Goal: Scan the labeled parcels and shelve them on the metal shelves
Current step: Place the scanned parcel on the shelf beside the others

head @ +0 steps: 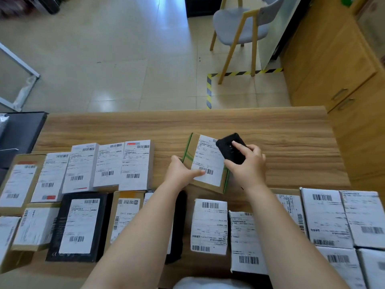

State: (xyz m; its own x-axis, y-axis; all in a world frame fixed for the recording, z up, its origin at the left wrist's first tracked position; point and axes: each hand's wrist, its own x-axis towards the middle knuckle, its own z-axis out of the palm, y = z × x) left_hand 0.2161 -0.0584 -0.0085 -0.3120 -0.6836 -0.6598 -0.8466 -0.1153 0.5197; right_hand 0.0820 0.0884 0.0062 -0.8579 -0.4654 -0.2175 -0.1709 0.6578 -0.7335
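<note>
Nearest the person, labelled parcels lie in rows across the wooden table: white boxes at the right, a black box left of the forearms, and more white-labelled boxes in a row at the left. Both bare forearms reach out over these.

Beyond them, apart from the rows, lies a brown parcel with green tape along its edges and a white shipping label on top. The left hand holds its left side, fingers wrapped round the far edge and thumb laid across the label beside the barcode. The right hand grips a black handheld scanner just above the parcel's right part, fingers curled round the body and the index finger resting on its back.

Farther off, past the table edge, the tiled floor carries yellow-and-black hazard tape. A grey chair with wooden legs stands there, next to a wooden cabinet at the right.
</note>
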